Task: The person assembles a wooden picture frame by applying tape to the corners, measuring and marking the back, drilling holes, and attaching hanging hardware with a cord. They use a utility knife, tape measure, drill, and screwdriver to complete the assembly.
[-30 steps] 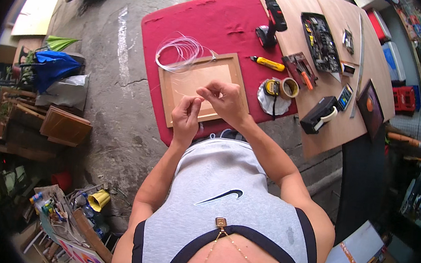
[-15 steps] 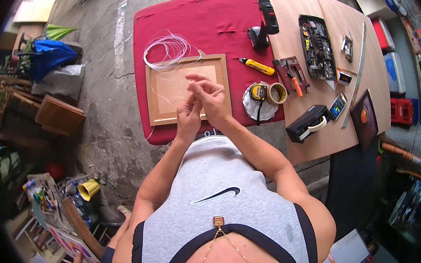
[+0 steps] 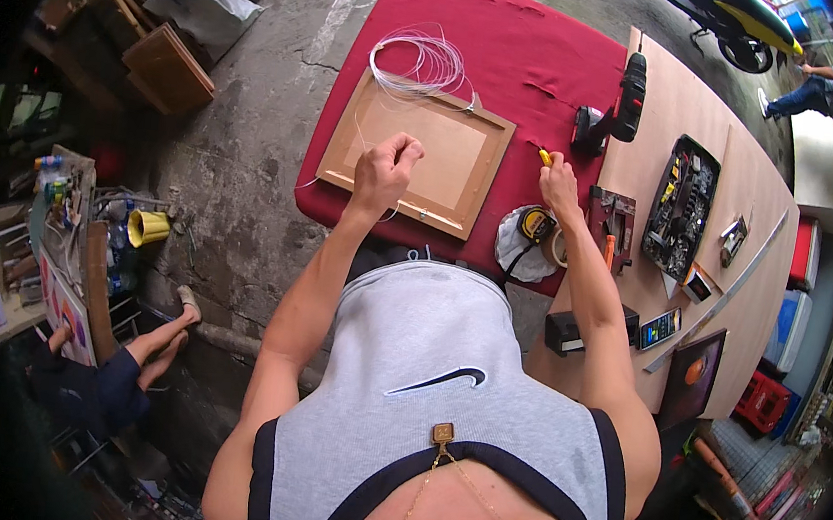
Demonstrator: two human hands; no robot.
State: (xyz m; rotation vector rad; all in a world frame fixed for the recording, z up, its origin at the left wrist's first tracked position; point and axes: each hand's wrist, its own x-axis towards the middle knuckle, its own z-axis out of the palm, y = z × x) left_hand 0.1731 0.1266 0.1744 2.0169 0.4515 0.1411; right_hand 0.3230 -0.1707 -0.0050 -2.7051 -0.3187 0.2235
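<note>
1. My hands, working together over the wooden frame [image 3: 416, 156] half a second ago, are now moving apart.
2. My left hand [image 3: 388, 170] is staying above the frame, fist pinching thin wire running from the white coil [image 3: 424, 61] at the red cloth's [image 3: 544, 53] far edge.
3. My right hand [image 3: 559, 183] is closing its fingers on the yellow-handled tool [image 3: 544, 157] at the cloth's right edge, beside the tape measure [image 3: 537, 223].

We find an informal workshop on a cracked concrete floor [image 3: 245, 176]: a plywood worktop [image 3: 741, 179] carries a cordless drill [image 3: 620, 105], bit case [image 3: 679, 204] and tape measure [image 3: 536, 225]; stacked wooden frames [image 3: 161, 64] stand nearby.
</note>
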